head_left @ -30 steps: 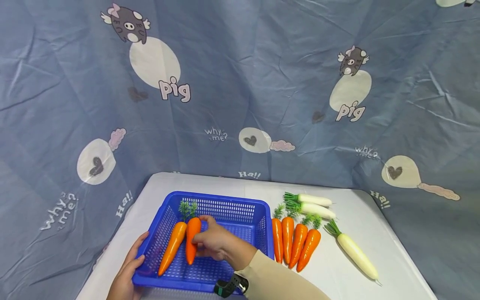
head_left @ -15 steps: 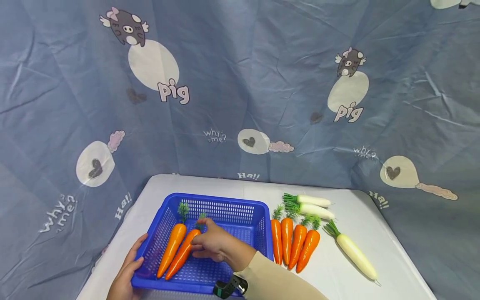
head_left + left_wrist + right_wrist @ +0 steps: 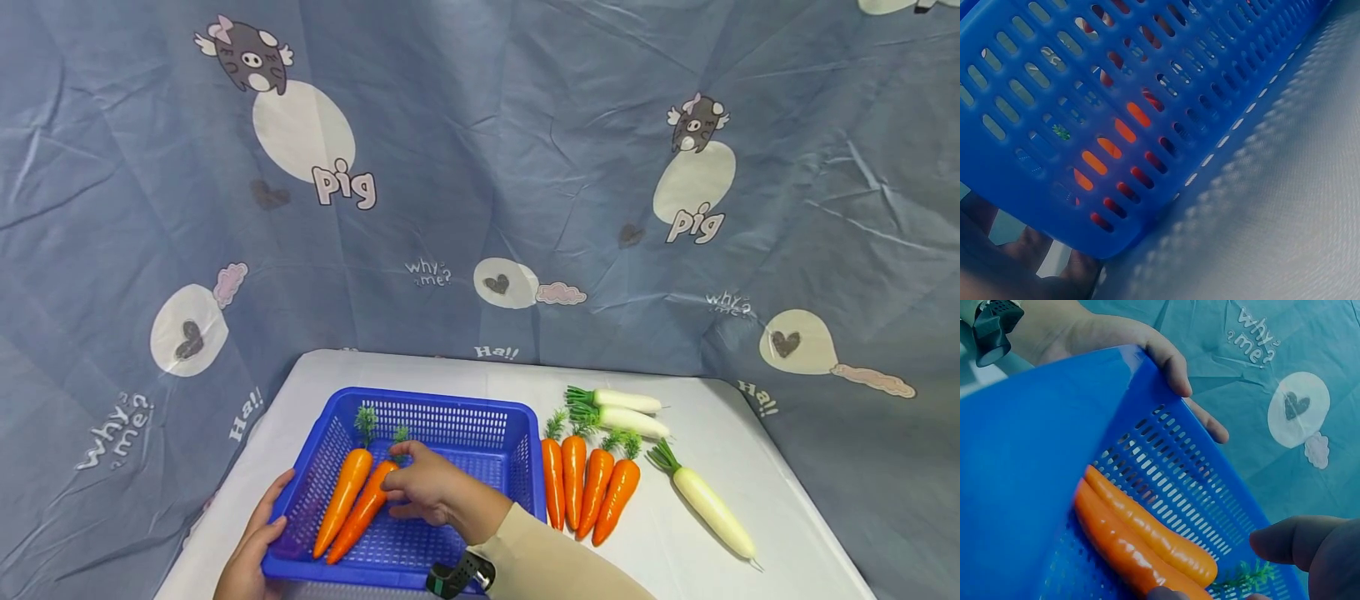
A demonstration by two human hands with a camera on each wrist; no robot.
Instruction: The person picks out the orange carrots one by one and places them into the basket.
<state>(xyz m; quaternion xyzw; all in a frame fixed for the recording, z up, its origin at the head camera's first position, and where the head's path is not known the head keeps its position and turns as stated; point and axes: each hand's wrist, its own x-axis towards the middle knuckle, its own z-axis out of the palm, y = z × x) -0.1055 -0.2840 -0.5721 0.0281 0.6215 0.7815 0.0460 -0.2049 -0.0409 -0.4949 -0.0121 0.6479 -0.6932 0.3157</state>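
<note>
Two orange carrots with green tops lie side by side along the left of a blue perforated basket (image 3: 487, 493). The left carrot (image 3: 344, 501) is a lighter orange; the right carrot (image 3: 363, 515) is redder and rests beside it. My right hand (image 3: 431, 487) is inside the basket, fingers spread, fingertips at the upper end of the redder carrot. In the right wrist view its thumb tip overlaps that carrot, with a wide gap to the finger (image 3: 1297, 540) on the right. My left hand (image 3: 255, 542) grips the basket's left side, fingers over the rim in the right wrist view.
Several carrots (image 3: 597, 492) lie in a row on the white table (image 3: 675, 550), close to the basket's right side. Two white radishes (image 3: 628, 421) lie behind them, and a larger white radish (image 3: 712, 512) lies farther right. A blue printed cloth (image 3: 480, 167) hangs behind the table.
The redder carrot has gone from my right hand's grip down onto the basket floor, its tip swinging left beside the other carrot. My right fingers have loosened. The left hand has stayed put.
</note>
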